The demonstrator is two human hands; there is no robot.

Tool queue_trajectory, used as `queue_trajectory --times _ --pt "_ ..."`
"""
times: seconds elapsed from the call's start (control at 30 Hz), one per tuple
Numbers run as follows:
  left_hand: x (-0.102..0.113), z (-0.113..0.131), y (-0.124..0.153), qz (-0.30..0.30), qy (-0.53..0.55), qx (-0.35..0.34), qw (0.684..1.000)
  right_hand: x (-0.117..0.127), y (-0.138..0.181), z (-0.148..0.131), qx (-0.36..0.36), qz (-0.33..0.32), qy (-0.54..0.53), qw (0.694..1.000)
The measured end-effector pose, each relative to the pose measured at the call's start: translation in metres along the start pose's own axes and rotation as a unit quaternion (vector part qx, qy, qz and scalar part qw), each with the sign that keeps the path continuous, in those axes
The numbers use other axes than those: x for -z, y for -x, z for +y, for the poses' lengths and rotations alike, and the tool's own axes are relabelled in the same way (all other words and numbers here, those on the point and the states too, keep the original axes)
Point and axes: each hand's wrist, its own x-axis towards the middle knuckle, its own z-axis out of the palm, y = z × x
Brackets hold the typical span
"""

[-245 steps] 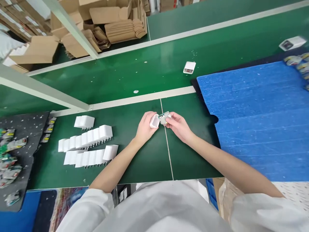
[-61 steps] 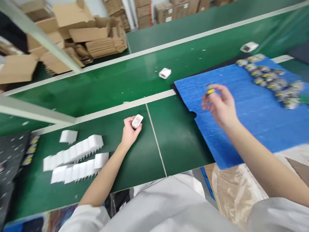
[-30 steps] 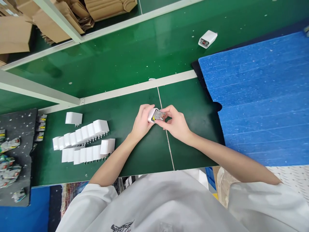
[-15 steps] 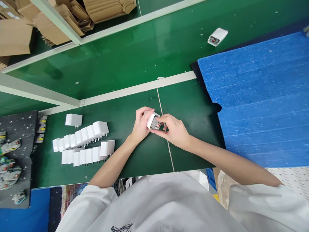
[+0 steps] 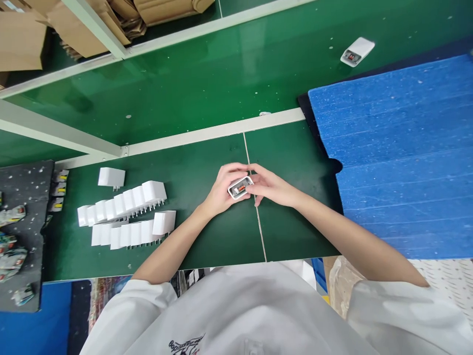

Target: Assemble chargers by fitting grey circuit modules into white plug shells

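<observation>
Over the middle of the green table, my left hand [image 5: 222, 192] is wrapped round a white plug charger housing [image 5: 233, 194]. Its open end faces up towards me, and a circuit insert [image 5: 241, 188] with an orange-red part sits inside. My right hand [image 5: 270, 186] is closed about the right end of the housing, thumb at the rim and index finger reaching over its far side. To the left stand two rows of white chargers [image 5: 127, 201] with metal pins pointing down. One separate charger [image 5: 111, 176] lies behind these rows.
A white housing with an open end [image 5: 357, 51] lies on the green surface behind the pale rail [image 5: 218, 132]. Blue sheeting [image 5: 399, 162] covers the right side. On the left, a dark foam board [image 5: 22, 217] carries circuit parts. Folded cardboard [image 5: 81, 34] fills the upper-left shelf.
The circuit insert has gone deeper into the housing, which has turned more upward. My right fingers have shifted from pinching the insert to the housing's end. The view has shifted slightly.
</observation>
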Motion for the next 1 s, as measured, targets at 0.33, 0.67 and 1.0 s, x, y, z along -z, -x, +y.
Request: queue_trajectory --times 0.33,0.67,1.0 --pt "0.007 0.0 -0.001 -0.065 0.075 0.119 0.988 -0.011 -0.002 0.008 0.008 0.138 0.016 0.99" --pt "0.002 0.01 0.002 -0.078 0.013 0.106 0.991 -0.011 0.003 -0.002 -0.018 0.116 0.168 0.979" --pt "-0.001 0.013 0.004 -0.089 -0.01 0.095 0.991 -0.014 0.004 0.006 0.042 0.138 0.242 0.96"
